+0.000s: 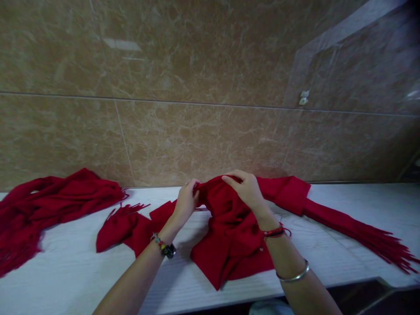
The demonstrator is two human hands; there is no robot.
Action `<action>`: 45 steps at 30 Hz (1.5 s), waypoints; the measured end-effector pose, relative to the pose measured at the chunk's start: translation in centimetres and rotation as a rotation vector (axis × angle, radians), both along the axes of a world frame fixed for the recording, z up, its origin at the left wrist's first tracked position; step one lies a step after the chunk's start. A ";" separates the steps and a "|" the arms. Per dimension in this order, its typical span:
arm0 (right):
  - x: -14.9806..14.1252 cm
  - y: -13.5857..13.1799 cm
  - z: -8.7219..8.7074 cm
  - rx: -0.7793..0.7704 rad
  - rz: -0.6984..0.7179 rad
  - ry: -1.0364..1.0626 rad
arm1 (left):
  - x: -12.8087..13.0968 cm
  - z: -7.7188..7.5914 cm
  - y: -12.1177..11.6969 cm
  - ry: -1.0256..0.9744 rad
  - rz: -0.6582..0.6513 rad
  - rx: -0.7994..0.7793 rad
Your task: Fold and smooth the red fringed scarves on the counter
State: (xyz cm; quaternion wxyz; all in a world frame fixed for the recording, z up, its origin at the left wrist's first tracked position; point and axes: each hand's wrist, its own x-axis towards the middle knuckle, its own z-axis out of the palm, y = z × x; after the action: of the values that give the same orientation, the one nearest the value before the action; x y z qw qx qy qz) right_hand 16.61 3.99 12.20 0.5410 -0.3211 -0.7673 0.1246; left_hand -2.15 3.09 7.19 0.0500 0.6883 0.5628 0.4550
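Note:
A red fringed scarf [226, 232] lies bunched and folded on the white surface. My left hand [187, 200] is closed on its upper edge, lifting part of the cloth off the surface. To the right, my right hand [246, 190] grips the same raised edge, thumb on the near side and fingers partly hidden behind the cloth. One flat end of the scarf stretches out to the right and finishes in long fringe [390, 243]. Left of my left wrist lies more crumpled red fabric with a short fringe [121, 227]; whether it joins the held piece is hidden by my arm.
Another red scarf [65, 197] lies crumpled at the far left. Behind the white wood-grain tabletop [82, 280] rises a brown marble-tiled wall [197, 140] with a small white fitting [304, 97]. A dark object [361, 295] sits below the front edge at the right.

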 end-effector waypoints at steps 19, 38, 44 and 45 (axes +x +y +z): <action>9.6 6.2 -2.4 -0.137 -0.410 0.502 | -5.1 3.9 -4.4 0.451 -0.102 -0.375; 0.8 -0.4 1.2 0.076 -0.146 0.103 | -0.2 1.5 -1.4 0.138 0.094 0.053; 5.2 2.7 0.6 0.141 -0.403 0.338 | -5.2 3.8 -2.1 0.222 0.219 -0.023; 6.4 3.8 0.0 0.133 -0.461 0.384 | -6.2 4.3 -2.5 0.209 0.164 -0.068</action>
State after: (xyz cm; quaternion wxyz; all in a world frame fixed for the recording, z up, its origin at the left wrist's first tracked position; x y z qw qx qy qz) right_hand 23.04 7.75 12.17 0.7100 -0.4211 -0.5645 0.0067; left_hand -8.36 0.61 11.46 -0.0231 0.6814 0.6345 0.3642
